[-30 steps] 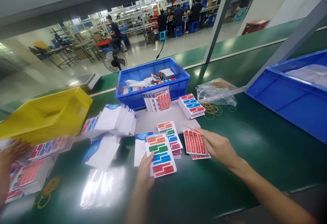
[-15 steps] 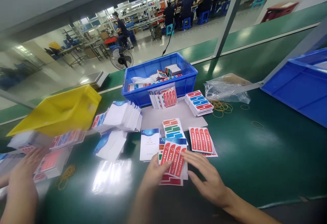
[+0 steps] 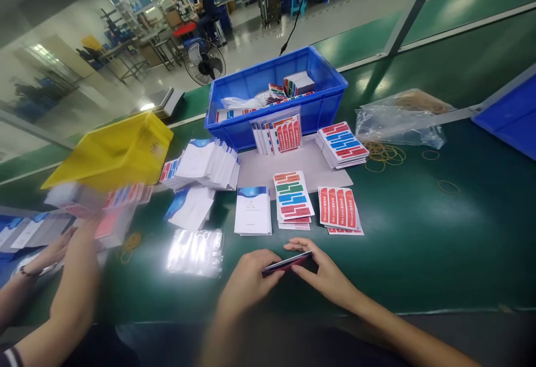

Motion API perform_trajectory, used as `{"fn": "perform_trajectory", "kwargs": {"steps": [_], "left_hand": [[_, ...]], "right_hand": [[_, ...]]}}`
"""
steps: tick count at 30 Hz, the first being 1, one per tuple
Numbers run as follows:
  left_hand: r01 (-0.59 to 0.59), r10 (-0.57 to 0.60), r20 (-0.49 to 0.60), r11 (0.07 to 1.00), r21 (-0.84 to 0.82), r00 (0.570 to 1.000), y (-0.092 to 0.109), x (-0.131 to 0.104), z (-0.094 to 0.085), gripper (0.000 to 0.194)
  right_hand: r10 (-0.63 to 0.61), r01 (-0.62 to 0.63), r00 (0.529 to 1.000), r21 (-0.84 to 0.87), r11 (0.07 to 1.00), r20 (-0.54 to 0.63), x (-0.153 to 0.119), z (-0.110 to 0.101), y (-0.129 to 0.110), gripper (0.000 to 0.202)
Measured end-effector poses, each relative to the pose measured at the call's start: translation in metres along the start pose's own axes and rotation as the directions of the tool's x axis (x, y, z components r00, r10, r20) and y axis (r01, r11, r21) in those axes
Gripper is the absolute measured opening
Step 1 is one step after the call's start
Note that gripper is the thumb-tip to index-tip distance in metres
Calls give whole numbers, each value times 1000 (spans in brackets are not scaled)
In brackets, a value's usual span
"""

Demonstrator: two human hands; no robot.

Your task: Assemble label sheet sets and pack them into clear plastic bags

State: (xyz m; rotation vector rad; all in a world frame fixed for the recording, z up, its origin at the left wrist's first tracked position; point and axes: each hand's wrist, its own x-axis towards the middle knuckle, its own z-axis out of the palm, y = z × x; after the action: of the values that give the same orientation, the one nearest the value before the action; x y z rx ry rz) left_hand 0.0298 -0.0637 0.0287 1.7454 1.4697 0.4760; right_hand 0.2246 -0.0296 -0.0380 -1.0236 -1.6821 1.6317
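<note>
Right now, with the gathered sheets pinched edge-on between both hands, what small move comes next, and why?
Probably tap the thin stack of sheets on the green table to square its edges: the left hand and right hand hold it on edge, just above the surface.

— We see a smooth green belt surface (image 3: 419,233), matt in most places but catching soft glare toward its far edge. What of the cards?

— We take the red label sheets (image 3: 339,209) and the multicoloured label sheets (image 3: 292,195) for glossy printed paper; the white-and-blue booklets (image 3: 253,210) look matt paper. The thin stack of sheets (image 3: 287,262) pinched between our left hand (image 3: 245,283) and right hand (image 3: 326,275) shows only its edge, so we cannot tell its finish.

— And near the belt's front edge?

— A clear plastic sleeve (image 3: 195,251), very shiny. At the far side, we see a blue plastic bin (image 3: 276,76) and a yellow plastic bin (image 3: 113,152), both smooth, plus a crinkled clear plastic bag (image 3: 397,118) beside rubber bands (image 3: 383,153).
</note>
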Motion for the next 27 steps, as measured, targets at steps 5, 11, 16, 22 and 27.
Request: {"fn": "perform_trajectory", "kwargs": {"steps": [5,11,16,22,27], "left_hand": [[-99,-45,-420,944,-314,906,-10,-8,21,17],[4,-188,-778,973,-232,599,-48,-41,1,19],[633,-413,-684,769,92,601,-84,-75,-21,18],[743,-538,-621,660,111,570,-95,-87,-11,16],[633,-520,-589,774,-19,618,-96,-93,-14,23]], "right_hand": [[-6,6,1000,-32,999,13,1,9,-2,19],[-7,7,1000,17,1000,20,-5,-6,2,21],[71,-69,994,-32,997,83,-5,-10,3,23],[19,-14,997,-57,998,77,-3,-5,0,25],[14,-9,999,-118,993,44,0,-5,-3,30]]}}
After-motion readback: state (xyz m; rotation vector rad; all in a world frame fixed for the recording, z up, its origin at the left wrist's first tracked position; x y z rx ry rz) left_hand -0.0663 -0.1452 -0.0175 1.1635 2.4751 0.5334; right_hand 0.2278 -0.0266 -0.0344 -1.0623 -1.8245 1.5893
